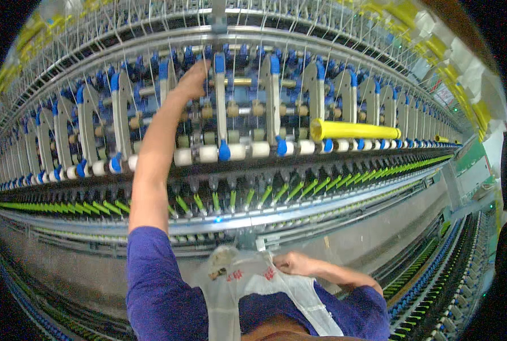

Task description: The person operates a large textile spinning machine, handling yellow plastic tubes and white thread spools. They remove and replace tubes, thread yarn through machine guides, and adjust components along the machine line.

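Observation:
My left arm stretches far up into a spinning frame (259,149) fitted with rows of rollers. At its end my left hand (195,80) is among the upper rollers, beside a grey arm with a blue cap (220,63). Its fingertips are blurred against the blue parts, so what they touch cannot be made out. Low in front of my body, my right hand (292,263) is closed at the upper edge of a white apron (222,304) with red marks, gripping the cloth. A small clump of dirty fibre (222,262) lies on the apron, left of that hand.
A yellow tube (356,131) rests across the rollers to the right. Green spindles (265,196) line up below, above a metal rail (248,220). Thin yarns run down from the rack overhead. Another machine (435,284) stands at lower right, across the grey floor (350,250).

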Tool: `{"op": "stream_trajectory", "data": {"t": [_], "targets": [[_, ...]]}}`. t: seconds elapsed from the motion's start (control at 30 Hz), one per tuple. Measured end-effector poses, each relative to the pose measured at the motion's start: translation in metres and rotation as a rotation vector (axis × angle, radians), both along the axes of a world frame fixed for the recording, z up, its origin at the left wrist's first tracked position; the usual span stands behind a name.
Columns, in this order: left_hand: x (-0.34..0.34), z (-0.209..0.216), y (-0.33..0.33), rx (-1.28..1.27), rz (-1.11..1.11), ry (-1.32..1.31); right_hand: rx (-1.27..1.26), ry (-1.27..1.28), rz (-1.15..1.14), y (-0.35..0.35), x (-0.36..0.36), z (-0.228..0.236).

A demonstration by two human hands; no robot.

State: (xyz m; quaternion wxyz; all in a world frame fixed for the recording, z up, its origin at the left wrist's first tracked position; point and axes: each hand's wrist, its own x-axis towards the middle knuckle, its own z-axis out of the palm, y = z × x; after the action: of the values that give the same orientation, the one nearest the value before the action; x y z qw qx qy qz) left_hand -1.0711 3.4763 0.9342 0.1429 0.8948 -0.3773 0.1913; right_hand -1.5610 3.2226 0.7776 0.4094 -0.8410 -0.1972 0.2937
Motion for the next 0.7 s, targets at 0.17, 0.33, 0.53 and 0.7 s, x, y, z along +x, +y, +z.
{"op": "stream_trajectory", "data": {"t": [0.17,0.33,0.53,0.7], "targets": [[-0.013,0.006,-0.003,0.118,0.100,-0.027,-0.388,-0.604,0.207,0.005,0.002,0.003],[-0.069,0.005,-0.004,0.203,0.355,-0.118,-0.382,-0.298,0.281,0.020,0.007,0.007],[-0.182,-0.060,0.007,0.051,0.275,0.077,-0.512,-0.366,0.256,0.027,0.010,0.035],[-0.158,-0.072,-0.013,-0.073,0.363,0.080,-0.303,-0.397,0.356,0.028,0.035,0.057]]}}
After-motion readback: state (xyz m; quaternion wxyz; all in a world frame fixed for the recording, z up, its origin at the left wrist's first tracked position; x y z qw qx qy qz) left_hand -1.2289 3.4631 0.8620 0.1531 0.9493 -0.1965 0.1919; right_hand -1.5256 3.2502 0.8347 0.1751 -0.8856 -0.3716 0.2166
